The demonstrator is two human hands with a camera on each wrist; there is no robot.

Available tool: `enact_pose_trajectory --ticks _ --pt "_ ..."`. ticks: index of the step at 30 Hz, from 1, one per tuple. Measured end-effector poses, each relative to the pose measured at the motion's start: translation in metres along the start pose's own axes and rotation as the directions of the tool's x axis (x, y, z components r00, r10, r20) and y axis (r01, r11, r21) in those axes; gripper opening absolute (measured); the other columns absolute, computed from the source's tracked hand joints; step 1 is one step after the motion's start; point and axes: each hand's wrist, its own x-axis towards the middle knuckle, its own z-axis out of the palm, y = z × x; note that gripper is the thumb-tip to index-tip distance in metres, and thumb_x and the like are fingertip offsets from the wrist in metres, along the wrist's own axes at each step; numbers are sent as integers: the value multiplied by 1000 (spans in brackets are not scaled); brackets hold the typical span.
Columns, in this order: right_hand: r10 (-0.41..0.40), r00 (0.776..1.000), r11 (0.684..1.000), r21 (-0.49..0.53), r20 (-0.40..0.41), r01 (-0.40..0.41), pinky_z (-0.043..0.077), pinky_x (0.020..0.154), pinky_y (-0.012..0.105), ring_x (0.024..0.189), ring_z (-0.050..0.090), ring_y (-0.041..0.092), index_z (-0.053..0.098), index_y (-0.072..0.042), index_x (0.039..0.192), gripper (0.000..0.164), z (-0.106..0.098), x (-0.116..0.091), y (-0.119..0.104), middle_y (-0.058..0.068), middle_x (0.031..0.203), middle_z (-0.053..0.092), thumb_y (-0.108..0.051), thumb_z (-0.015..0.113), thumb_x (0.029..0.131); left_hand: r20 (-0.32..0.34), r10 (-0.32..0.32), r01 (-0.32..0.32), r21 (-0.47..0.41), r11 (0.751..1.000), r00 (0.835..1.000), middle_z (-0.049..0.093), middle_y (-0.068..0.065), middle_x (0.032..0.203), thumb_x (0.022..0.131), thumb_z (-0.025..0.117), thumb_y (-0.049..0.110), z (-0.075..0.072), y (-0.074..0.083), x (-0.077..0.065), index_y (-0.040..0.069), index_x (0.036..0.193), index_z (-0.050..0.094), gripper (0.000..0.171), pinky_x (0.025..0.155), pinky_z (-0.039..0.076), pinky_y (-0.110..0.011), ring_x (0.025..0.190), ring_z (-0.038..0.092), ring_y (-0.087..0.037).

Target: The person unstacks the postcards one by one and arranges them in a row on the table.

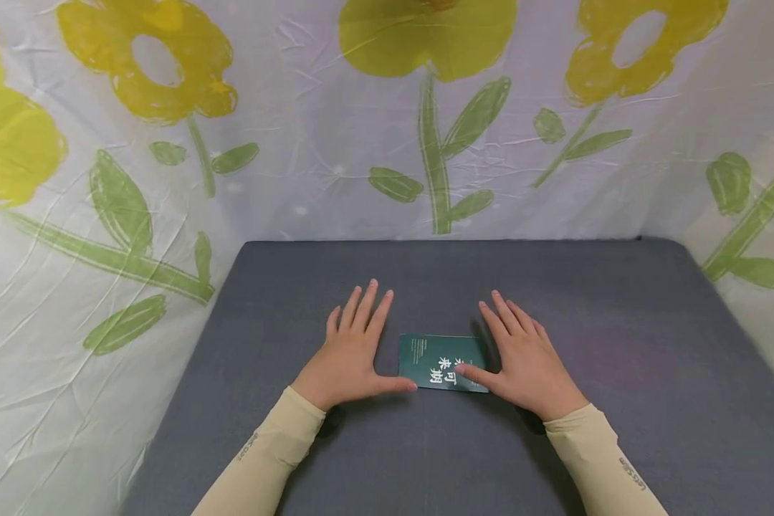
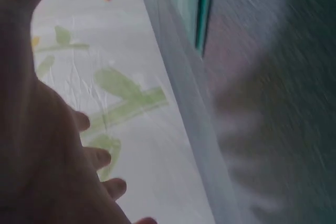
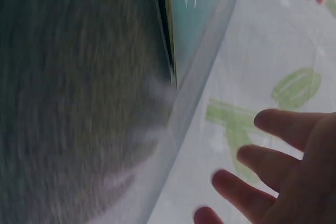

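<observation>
A thin green booklet [image 1: 435, 351] with white Chinese characters lies flat on the grey table between the two hands in the head view. My left hand [image 1: 348, 358] hovers to its left, fingers spread, thumb tip near the booklet's lower left corner. On the other side, my right hand [image 1: 525, 362] is held with fingers extended, and its thumb overlaps the cover, hiding part of the characters. Both palms are free of any object. In the left wrist view, the booklet's edge [image 2: 202, 14] shows at the top; the right wrist view shows its cover [image 3: 191, 19] beyond the hand.
The grey table [image 1: 426, 459] spreads out around the hands, its far edge meeting a white curtain [image 1: 309, 143] printed with yellow flowers and green leaves. This same curtain hangs along the left and right sides.
</observation>
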Motion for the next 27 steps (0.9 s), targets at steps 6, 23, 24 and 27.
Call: enact_pose_trajectory --ticks 6,23,24,27 --pt "-71 997 997 8 14 71 43 117 71 155 45 43 43 -16 167 109 7 3 -10 14 175 37 -86 66 87 67 89 -89 -6 996 994 -1 -10 184 75 85 78 7 13 10 19 176 2 143 128 26 -69 169 13 -41" --pt "-116 986 992 53 117 110 55 107 61 143 57 32 53 -20 160 105 15 11 -21 7 156 59 -59 95 72 220 83 -72 -59 996 972 33 -7 177 80 95 46 19 29 27 14 174 19 125 129 37 -55 162 36 -33" --pt "-120 985 992 58 124 113 55 107 61 143 57 31 54 -20 160 104 15 11 -22 6 155 59 -56 95 72 225 84 -71 -64 995 971 35 -7 176 81 95 44 20 29 28 14 174 20 123 129 37 -55 162 37 -32" --pt "-135 981 990 61 138 128 56 106 58 142 57 30 56 -19 158 98 14 13 -22 5 153 60 -47 96 72 241 87 -72 -72 995 967 41 -7 174 83 93 41 20 30 29 14 174 24 117 129 39 -53 159 41 -30"
